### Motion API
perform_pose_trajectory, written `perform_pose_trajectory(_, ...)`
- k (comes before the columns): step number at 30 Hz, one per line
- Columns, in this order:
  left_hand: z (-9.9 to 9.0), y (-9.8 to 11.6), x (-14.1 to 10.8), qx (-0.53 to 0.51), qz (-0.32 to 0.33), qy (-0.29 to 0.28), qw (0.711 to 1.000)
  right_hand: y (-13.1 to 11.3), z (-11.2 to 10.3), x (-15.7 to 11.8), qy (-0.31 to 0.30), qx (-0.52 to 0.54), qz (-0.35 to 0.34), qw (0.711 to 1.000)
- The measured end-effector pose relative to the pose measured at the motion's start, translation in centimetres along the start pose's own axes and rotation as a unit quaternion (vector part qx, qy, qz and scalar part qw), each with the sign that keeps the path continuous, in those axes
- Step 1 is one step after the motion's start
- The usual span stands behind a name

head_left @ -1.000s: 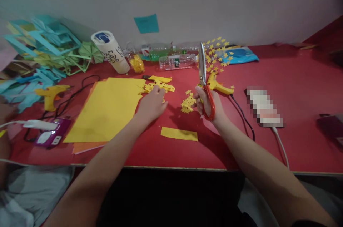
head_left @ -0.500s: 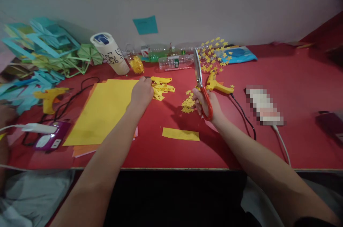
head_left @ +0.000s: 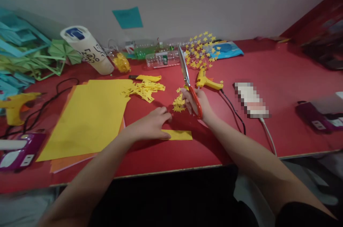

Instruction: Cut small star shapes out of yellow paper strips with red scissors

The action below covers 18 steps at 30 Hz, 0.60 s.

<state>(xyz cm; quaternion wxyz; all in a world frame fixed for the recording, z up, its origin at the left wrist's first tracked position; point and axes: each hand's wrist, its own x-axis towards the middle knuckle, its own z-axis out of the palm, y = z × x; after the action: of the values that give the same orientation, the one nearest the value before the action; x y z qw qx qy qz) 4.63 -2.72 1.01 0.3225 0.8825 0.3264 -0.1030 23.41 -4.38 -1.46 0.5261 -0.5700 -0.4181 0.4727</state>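
Note:
My left hand [head_left: 152, 124] reaches over a yellow paper strip [head_left: 180, 135], with its thumb at the strip's left end and the fingers apart. In my right hand [head_left: 199, 103] are scissors [head_left: 194, 101] with red handles, their blades pointing up and away from me. A heap of small yellow paper stars [head_left: 179, 103] lies just left of the right hand. Yellow paper scraps [head_left: 146, 90] sit beyond my left hand, and a yellow utility knife [head_left: 147, 78] rests behind them.
Yellow sheets [head_left: 91, 116] are stacked on the left over orange ones. Glue guns stand at right [head_left: 209, 81] and far left [head_left: 16, 107]. Plastic bottles [head_left: 163, 59], a white roll [head_left: 89, 52] and a star-covered ball [head_left: 200, 52] line the wall. A pixelated phone [head_left: 252, 100] lies right.
My left hand has left the yellow scraps and come nearer to me, onto the paper strip. The right hand still holds the scissors. The view has shifted to the right.

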Motion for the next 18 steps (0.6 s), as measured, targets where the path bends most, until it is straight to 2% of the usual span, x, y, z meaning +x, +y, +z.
perform_pose_trajectory(2,1.0,-0.1,0.1,0.0,0.006,0.027,1.0,0.0,0.0,0.0,0.001,0.002,-0.003,1.0)
perform_pose_trajectory(5,1.9,-0.8,0.4,-0.03,0.034,0.031,0.998,0.0,0.1,0.0,0.0,-0.002,0.002,1.0)
perform_pose_trajectory(9,2.3,-1.4,0.7,-0.07,0.061,0.061,0.994,0.4,0.3,0.0,-0.011,-0.024,0.008,1.0)
perform_pose_trajectory(14,2.4,-1.2,0.7,-0.098,0.082,0.087,0.988,0.9,0.4,0.0,-0.021,-0.075,-0.022,0.997)
perform_pose_trajectory(16,2.3,-1.3,0.6,-0.165,0.058,0.092,0.98,0.9,0.3,-0.1,-0.023,-0.081,-0.029,0.996)
perform_pose_trajectory(18,1.9,-1.5,0.4,-0.28,0.017,0.103,0.954,0.7,0.3,-0.3,-0.031,-0.075,-0.026,0.996)
